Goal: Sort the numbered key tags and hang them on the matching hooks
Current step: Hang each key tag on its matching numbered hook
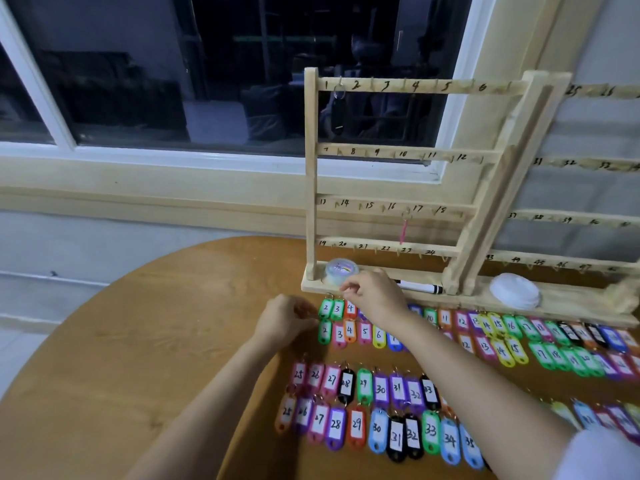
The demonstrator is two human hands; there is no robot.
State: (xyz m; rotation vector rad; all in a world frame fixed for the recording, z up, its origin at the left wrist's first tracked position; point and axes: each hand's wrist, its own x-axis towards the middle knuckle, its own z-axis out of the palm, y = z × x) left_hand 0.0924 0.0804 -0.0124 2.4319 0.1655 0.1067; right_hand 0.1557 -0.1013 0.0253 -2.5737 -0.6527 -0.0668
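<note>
1. Dark window glass fills the background. In front of it a round wooden bench carries the numbered rack at its far edge.
2. Key tags lie in rows along the bench in front of the rack base. The green tag 2 heads the far row, and a second green tag 2 sits just below it.
3. My right hand hovers over the start of the far row, its fingers pinched together above the rings. I cannot tell whether a ring is between them.
4. My left hand sits just left of the lower tag 2 with its fingers curled. I cannot tell whether it grips anything.
5. I judge the step in hand is lifting a low-numbered tag. I would take it by the ring, not the plastic body, so the ring hangs open for the hook.
6. I would read the number, then find it on the top rail. A black tag already hangs at 1 and a pink tag hangs lower down.
7. Room is tight by the rack base, where a tape roll and a marker lie close to my right hand.
8. I would lift straight up before reaching forward, so neighbouring tags stay put. The left half of the bench is bare wood for resting a hand.
</note>
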